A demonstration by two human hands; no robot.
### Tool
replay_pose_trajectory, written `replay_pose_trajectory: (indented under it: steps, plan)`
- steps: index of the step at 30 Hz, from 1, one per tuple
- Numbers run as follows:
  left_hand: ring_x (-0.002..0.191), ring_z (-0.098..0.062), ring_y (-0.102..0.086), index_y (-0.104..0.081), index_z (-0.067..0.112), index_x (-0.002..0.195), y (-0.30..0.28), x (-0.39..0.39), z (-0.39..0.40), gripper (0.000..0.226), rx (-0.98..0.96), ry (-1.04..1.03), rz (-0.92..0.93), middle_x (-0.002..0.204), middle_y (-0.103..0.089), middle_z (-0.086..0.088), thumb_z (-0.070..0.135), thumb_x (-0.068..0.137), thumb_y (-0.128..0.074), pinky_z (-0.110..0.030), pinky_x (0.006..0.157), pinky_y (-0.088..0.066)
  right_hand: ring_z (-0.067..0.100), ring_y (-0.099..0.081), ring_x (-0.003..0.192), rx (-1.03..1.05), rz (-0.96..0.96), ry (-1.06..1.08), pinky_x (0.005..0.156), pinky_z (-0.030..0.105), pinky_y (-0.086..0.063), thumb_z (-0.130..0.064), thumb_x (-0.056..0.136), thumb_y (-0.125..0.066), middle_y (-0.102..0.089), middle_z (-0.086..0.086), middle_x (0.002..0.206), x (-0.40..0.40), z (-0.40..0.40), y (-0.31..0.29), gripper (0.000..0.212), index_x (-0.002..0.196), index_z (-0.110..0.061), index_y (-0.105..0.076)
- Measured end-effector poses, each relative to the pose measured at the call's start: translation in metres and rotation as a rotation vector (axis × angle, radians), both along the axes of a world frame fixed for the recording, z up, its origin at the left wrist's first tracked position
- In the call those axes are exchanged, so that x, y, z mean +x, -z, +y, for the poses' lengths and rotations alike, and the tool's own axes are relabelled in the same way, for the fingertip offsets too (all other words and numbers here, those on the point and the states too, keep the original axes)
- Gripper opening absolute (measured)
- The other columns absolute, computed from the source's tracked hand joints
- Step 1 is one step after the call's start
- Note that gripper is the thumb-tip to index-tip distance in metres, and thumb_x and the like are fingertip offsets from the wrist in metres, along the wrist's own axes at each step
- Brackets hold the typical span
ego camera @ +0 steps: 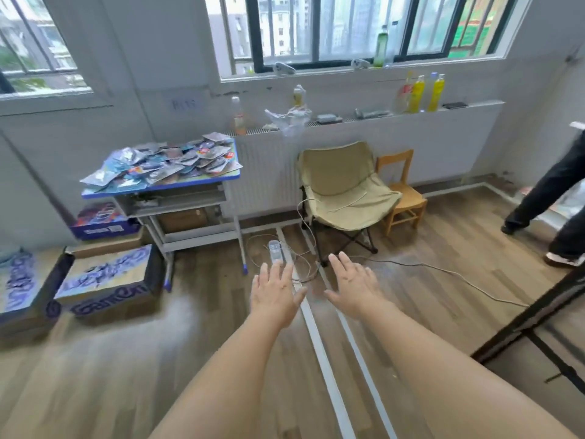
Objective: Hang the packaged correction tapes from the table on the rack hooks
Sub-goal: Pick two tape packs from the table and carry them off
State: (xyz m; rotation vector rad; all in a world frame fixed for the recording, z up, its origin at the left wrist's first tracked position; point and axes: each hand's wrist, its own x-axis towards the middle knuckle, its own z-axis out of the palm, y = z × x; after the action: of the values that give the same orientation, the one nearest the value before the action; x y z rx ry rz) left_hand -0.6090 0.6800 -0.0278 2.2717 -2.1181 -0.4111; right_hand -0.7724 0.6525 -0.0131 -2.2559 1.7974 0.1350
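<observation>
A heap of packaged correction tapes (164, 164) covers the top of a small blue-edged table (196, 182) at the left, under the window. My left hand (274, 294) and my right hand (351, 285) are stretched out side by side over the floor, palms down, fingers straight, holding nothing. Both hands are well to the right of and below the table, apart from the packages. A dark metal frame (535, 321), possibly the rack, enters at the right edge; no hooks show.
Cardboard boxes (104, 280) lie on the floor left of the table. A folding chair (342, 191) and a small wooden chair (403, 191) stand by the radiator. A power strip (275, 250) and cables lie on the floor. A person's legs (550, 198) are at the right.
</observation>
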Motion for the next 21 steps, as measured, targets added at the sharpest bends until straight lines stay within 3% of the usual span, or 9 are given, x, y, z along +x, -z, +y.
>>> replay_pose_trajectory:
  steps: [7, 21]
  plan:
    - [0.15, -0.027, 0.007, 0.0, 0.024, 0.156, 0.003, 0.085, -0.04, 0.067, 0.008, -0.185, -0.005, 0.163, 0.009, -0.007, 0.054, 0.102, -0.026, -0.042, 0.122, -0.004, 0.026, -0.019, 0.145, -0.021, 0.023, -0.186, 0.119, 0.042, -0.014, -0.052, 0.096, -0.044, 0.001, 0.002, 0.163, 0.093, -0.075, 0.004, 0.079, 0.155, -0.023, 0.001]
    - [0.15, -0.025, 0.007, -0.004, 0.027, 0.156, -0.023, 0.215, -0.195, 0.064, -0.026, -0.464, 0.01, 0.164, 0.007, -0.004, 0.051, 0.102, -0.029, -0.041, 0.12, -0.002, 0.026, -0.021, 0.145, -0.093, -0.035, -0.421, 0.118, 0.044, -0.015, -0.05, 0.096, -0.045, -0.003, 0.004, 0.163, 0.235, -0.276, -0.018, 0.078, 0.155, -0.022, -0.002]
